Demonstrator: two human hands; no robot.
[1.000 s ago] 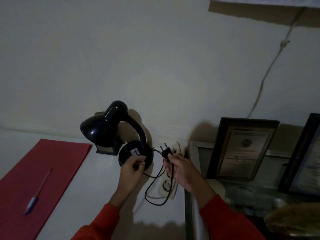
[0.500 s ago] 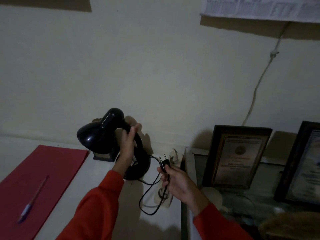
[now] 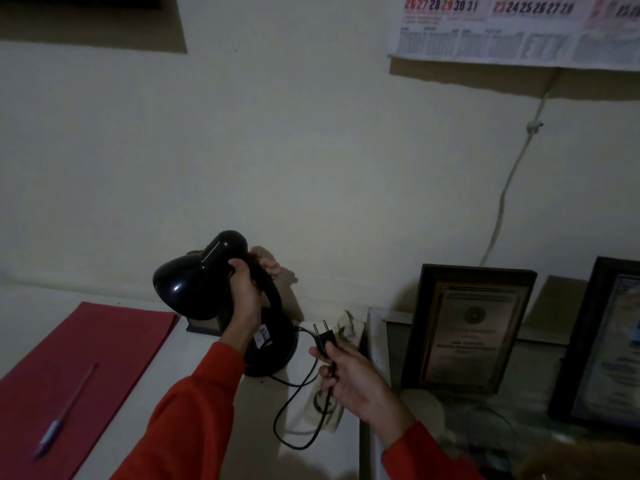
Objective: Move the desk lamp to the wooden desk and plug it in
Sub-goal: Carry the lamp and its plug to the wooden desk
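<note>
The left hand [image 3: 246, 296] is clamped on the black desk lamp [image 3: 221, 292] neck; the right hand [image 3: 356, 379] pinches its 2-pin plug [image 3: 325, 336], prongs up.

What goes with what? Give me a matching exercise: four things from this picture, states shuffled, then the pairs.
Things:
1. lamp neck
2. plug
3. pen
4. framed certificate

States:
A. lying on the red folder
B. leaning against the wall
C. gripped by the left hand
D. held in the right hand, prongs up

Pairs: 1-C, 2-D, 3-A, 4-B
</note>
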